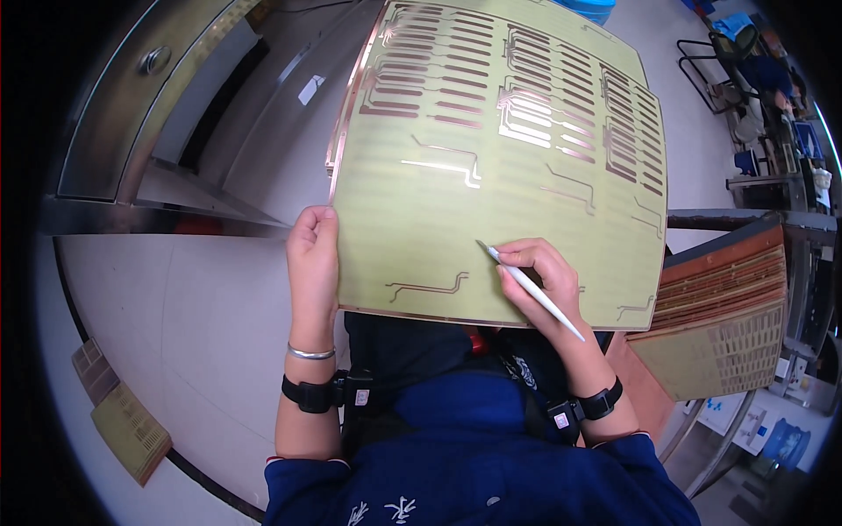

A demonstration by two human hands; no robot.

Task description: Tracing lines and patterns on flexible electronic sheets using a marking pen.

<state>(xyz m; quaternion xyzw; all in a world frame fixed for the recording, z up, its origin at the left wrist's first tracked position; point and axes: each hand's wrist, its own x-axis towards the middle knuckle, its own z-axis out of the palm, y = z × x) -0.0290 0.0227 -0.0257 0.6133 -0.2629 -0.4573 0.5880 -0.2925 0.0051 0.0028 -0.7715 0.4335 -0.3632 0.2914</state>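
Board (421, 219) R of L hand (313, 244), which grips its edge; under R hand (545, 270), pinching slim white pen-like tool (548, 304). Board flat, approx. rect., yellow-green w/ shiny copper traces (390, 111).

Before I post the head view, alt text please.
A person's right hand holds a slim white tool, metal tip pointed at a large, pale yellow-green, copper-patterned board. The left hand has a grip on the board's left edge. A stack of similar boards leans at the right.
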